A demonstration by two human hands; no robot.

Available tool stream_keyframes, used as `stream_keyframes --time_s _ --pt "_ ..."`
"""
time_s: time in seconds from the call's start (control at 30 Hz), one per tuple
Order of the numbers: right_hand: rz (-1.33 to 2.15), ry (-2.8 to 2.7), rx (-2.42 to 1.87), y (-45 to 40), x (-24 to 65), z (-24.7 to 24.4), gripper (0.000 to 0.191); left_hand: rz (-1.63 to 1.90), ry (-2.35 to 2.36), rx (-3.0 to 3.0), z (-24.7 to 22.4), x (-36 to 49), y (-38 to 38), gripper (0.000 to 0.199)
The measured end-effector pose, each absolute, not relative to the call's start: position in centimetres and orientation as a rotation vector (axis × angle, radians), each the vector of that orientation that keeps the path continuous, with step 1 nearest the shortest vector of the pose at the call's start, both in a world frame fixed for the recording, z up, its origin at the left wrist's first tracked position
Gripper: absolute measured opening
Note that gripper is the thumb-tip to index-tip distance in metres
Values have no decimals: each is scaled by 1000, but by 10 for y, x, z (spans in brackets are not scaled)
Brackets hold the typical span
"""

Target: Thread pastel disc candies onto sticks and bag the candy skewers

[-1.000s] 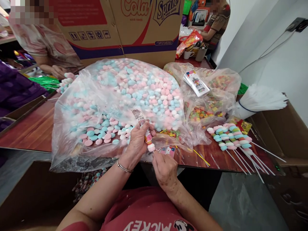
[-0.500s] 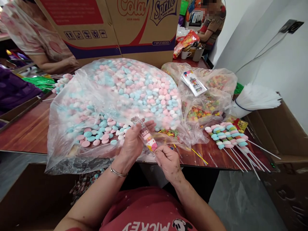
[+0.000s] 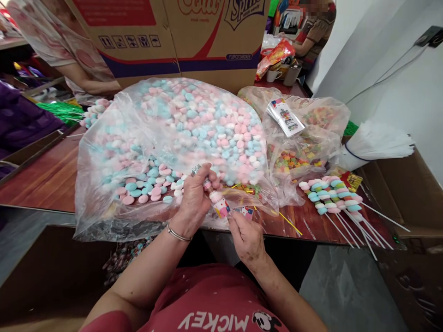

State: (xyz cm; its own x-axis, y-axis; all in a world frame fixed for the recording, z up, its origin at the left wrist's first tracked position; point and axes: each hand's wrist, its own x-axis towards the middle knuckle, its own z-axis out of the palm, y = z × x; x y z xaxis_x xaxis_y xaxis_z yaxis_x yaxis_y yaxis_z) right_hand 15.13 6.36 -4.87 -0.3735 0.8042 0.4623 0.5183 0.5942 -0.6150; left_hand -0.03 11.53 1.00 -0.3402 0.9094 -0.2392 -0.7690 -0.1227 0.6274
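Observation:
My left hand (image 3: 194,197) is curled round the upper part of a marshmallow skewer in a printed plastic sleeve (image 3: 220,207). Pink candy shows through the sleeve, and its patterned end points toward me. At that lower end my right hand (image 3: 246,236) pinches with thumb and finger; whether it grips the stick or the sleeve's edge is hidden. Just beyond both hands lies a big clear bag of pink, blue and white marshmallows (image 3: 194,115). A small printed piece (image 3: 245,212) lies beside the right fingers.
Several marshmallow skewers (image 3: 332,196) lie at the right, sticks overhanging the table edge. Behind them are a bag of gummy candy (image 3: 294,159), a stack of printed sleeves (image 3: 285,117) and a bundle of white sticks (image 3: 380,143). A carton (image 3: 166,55) stands behind; two people work beyond.
My left fingers, stretched out before, have curled round the sleeved skewer. The right hand stays at its lower end. The whole view has shifted slightly.

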Motion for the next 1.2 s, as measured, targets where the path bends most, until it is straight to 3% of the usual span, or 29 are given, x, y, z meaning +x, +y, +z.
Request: stream_keyframes --time_s 0.2,0.33,0.53,0.6,0.93,1.0,1.07,1.13,1.2 --pt "398 -2056 -976 73 140 -46 32 1691 720 321 10 21 105 42" --pt "736 -1917 -1005 75 146 -39 27 1728 739 332 9 18 109 45" --pt "1096 -1845 -984 85 140 -24 33 1849 799 537 1 28 101 28" --pt "1068 -1910 -1024 85 134 -25 24 1868 819 569 0 32 97 29" --pt "409 -2581 -829 97 164 -21 23 1906 1116 898 21 -34 90 41" --pt "272 -2719 -711 104 174 -9 21 1608 1327 1302 36 -50 85 29" --pt "176 -2827 -604 109 176 5 18 905 1314 1680 47 -56 82 25" --pt "108 -2913 -506 113 174 17 15 398 1131 1785 48 -54 83 28" --pt "55 -2963 -407 117 169 24 14 160 963 1694 40 -49 87 34"
